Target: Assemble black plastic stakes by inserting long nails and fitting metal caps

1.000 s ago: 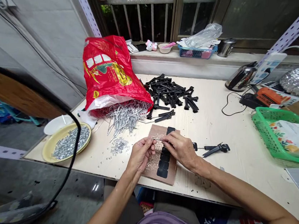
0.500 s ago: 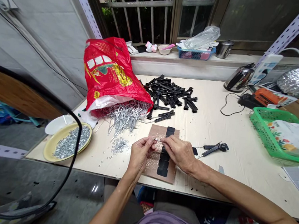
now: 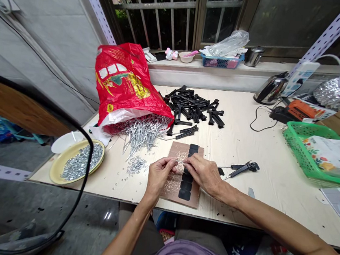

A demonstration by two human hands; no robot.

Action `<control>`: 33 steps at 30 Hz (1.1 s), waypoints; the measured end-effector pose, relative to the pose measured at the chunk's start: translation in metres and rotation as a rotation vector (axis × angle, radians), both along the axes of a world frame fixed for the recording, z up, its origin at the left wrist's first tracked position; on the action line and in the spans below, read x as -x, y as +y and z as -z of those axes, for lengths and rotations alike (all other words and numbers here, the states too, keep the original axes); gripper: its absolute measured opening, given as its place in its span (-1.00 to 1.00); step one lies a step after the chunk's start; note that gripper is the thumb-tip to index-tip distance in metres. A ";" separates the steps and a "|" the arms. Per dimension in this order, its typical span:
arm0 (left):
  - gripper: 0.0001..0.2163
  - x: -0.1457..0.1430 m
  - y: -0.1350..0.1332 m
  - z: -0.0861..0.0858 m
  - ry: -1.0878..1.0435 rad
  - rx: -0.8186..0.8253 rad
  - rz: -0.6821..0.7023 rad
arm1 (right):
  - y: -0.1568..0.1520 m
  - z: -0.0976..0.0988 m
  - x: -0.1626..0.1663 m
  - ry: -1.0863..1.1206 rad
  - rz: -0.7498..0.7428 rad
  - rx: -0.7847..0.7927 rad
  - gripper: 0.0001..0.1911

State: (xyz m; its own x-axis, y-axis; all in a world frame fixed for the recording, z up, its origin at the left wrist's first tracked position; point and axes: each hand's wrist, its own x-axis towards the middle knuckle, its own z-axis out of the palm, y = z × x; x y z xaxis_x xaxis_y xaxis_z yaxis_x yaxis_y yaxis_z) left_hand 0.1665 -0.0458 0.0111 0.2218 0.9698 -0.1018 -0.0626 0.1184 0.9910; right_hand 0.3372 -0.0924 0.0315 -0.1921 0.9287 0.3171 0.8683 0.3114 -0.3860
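My left hand [image 3: 158, 176] and my right hand [image 3: 203, 171] pinch a thin metal rod [image 3: 179, 161] between them, one at each end. Both are above a brown cardboard piece [image 3: 171, 191] that carries a column of black rounded pads [image 3: 186, 186] and pale specks. Left of my left hand lies a small heap of tiny metal rings [image 3: 136, 165]. Just right of my right hand are black plastic handles with metal rods [image 3: 243, 169]. Whether a small ring sits on the rod's left end is hidden by my fingers.
A red bag [image 3: 128, 86] spills metal rods [image 3: 145, 133] onto the table. Black plastic parts [image 3: 191, 103] are piled behind the cardboard. A yellow bowl [image 3: 55, 171] of small metal pieces stands left; a green basket [image 3: 301, 161] and kettle [image 3: 271, 88] stand right. A black cable [image 3: 80, 191] loops across the left.
The fingertips have drawn slightly apart, and more of the thin rod shows between them. Otherwise the hands and the table look the same.
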 end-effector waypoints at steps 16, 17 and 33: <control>-0.75 0.004 0.004 0.002 0.042 0.001 0.035 | 0.008 0.006 -0.001 0.515 -0.081 0.318 -0.74; -0.75 0.005 0.004 0.002 0.039 0.012 0.042 | 0.007 0.007 -0.001 0.477 -0.079 0.252 -0.77; -0.52 0.001 -0.002 0.005 0.092 0.057 0.020 | 0.003 0.015 -0.032 0.167 0.016 0.035 -0.80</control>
State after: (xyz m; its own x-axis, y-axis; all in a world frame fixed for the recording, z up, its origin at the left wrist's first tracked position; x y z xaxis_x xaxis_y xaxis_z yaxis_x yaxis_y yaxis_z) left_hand 0.1653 -0.0480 0.0057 0.2286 0.9571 -0.1779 0.0316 0.1754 0.9840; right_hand 0.3693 -0.0891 0.0169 -0.1242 0.9423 0.3109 0.7961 0.2817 -0.5356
